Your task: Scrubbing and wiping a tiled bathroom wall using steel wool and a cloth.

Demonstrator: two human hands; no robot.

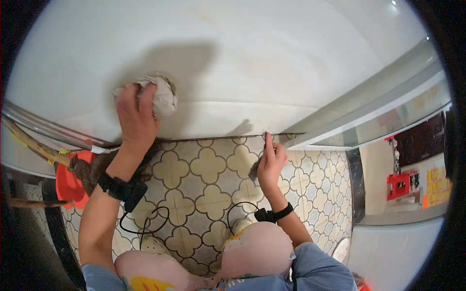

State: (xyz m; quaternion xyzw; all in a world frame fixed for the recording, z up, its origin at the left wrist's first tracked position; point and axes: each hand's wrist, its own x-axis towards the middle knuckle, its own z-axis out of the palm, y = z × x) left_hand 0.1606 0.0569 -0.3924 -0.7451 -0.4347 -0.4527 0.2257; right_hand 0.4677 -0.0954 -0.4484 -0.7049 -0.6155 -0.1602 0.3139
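My left hand (138, 114) is closed on a crumpled off-white cloth (165, 97), which it presses against the white wall (252, 63). A dark shadow of hand and cloth falls on the wall beside it. Lower and to the right, my right hand (272, 165) is closed round a small dark-grey, fuzzy-ended thing (254, 170) whose kind I cannot make out. Its index finger points toward the dark seam where the wall meets the patterned tile floor (204, 165). Most of what this hand holds is hidden behind its fingers.
A wooden pole (36, 141) and a brown bristly head (99, 169) lie at the left beside a red-orange plastic thing (68, 186). A framed glass panel (388, 109) rises at the right, with a red plastic crate (400, 186) beyond. Black cables (158, 208) hang from my wrist straps.
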